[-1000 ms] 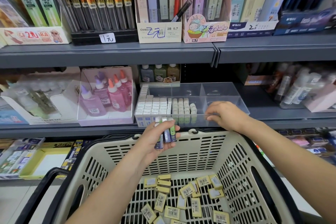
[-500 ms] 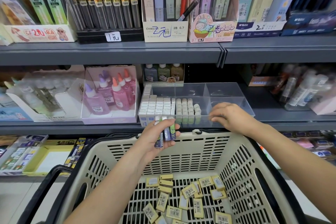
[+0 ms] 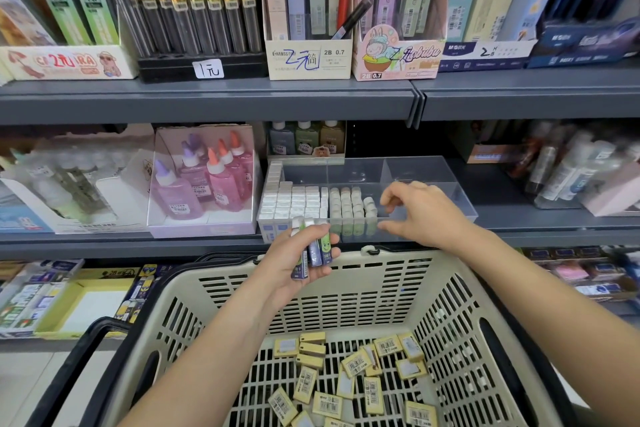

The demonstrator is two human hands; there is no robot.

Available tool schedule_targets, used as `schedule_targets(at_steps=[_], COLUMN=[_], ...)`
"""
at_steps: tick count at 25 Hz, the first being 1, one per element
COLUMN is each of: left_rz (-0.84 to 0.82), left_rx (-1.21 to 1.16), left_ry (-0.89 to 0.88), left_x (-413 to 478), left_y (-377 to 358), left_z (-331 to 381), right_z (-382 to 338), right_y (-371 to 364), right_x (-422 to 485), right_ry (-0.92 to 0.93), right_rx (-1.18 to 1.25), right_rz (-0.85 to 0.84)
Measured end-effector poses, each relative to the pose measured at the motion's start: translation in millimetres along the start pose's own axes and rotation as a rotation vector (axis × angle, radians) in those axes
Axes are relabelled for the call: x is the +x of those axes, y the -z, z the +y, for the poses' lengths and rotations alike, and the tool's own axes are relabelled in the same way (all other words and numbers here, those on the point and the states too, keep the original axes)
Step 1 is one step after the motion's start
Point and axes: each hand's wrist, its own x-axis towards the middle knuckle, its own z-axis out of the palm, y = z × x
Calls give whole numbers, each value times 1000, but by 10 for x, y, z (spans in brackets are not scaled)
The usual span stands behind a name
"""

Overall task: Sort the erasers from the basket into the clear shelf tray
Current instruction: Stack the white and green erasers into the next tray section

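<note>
Now, left hand [image 3: 294, 260] grip closed on upright erasers [image 3: 313, 250] — right hand [image 3: 420, 215] open, empty, at clear tray [image 3: 464, 208]

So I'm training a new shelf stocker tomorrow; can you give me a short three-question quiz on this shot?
1. True or false: the left hand holds several sleeved erasers.
2. Where do the yellow erasers lie? A) in the clear tray B) on the basket floor C) on the top shelf
3. Fill in: the right hand is at the front of the ____ tray, beside the round-topped erasers.

Key: 1 true; 2 B; 3 clear.
</note>
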Motion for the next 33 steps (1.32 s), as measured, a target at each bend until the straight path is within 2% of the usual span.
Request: schedule_targets(at_steps=[2, 5, 6, 10, 12, 15, 20, 26, 30, 32, 33], left_rz=[-6, -18, -17, -24, -16, -12, -9, -10, -27, -37, -35], left_rx=[4, -3, -6, -1, 7, 2, -2, -17, -42, -52, -60], left_ry=[-3, -6, -7, -2, 4, 3, 4, 6, 25, 36, 46], left_x=[-10, -18, -20, -27, -33, -25, -14, 1, 17, 29, 35], left_y=[8, 13, 13, 3, 8, 27, 44, 17, -39, -70, -91], left_z=[-4, -8, -7, -17, -27, -16, 3, -9, 6, 10, 13], right_z=[-62, -49, -41, -138, -184, -161, -140, -157, -160, -171, -184], right_y=[-46, 77, 116, 122, 86, 87, 104, 137, 157, 206, 228], right_x=[31, 137, 191, 401, 464, 499, 497, 483, 444, 378, 335], right_ry=[-23, -138, -135, -5, 49, 3, -84, -50, -41, -15, 2], right_rx=[-25, 244, 239, -73, -156, -115, 130, 45, -103, -176, -100], right_rz=[-30, -60, -65, -270, -313, -325, -359, -454, -408, -244, -157])
